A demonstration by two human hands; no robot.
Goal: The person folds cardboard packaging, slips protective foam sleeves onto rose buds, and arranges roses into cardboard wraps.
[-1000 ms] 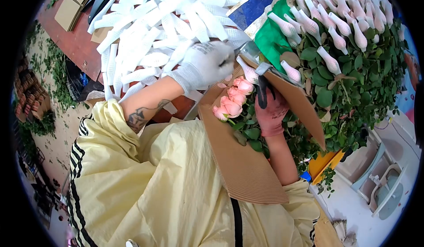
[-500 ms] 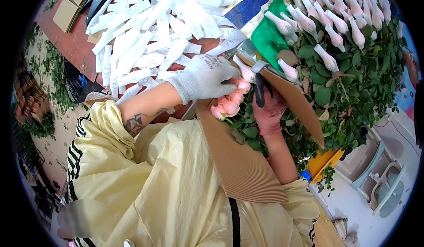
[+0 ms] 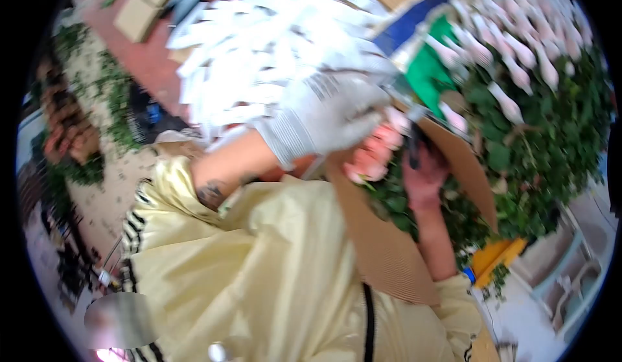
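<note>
My left hand (image 3: pixel 346 113), in a pale grey glove, is blurred at the upper edge of a group of pink roses (image 3: pixel 376 155). Its fingers are bent together, and whatever they pinch is hidden. My right hand (image 3: pixel 424 168), in a pink glove with dark fingers, is closed beside a rose in a white net sleeve (image 3: pixel 398 121), apparently gripping it; its stem cannot be seen. A bent sheet of corrugated cardboard (image 3: pixel 392 248) wraps around the roses and my right wrist. Green leaves (image 3: pixel 396 206) show inside the cardboard.
White net sleeves (image 3: pixel 240 57) lie in a large pile on the reddish table (image 3: pixel 146 64). Many net-covered roses (image 3: pixel 518 51) with leafy stems stand at the right, near a green cloth (image 3: pixel 427 70). A chair (image 3: pixel 564 284) and a yellow object (image 3: pixel 495 258) are lower right.
The whole view has shifted, so everything appears farther right and slightly lower, with motion blur. My left fingers have moved up a little over the netted rose's narrow end, which they now hide.
</note>
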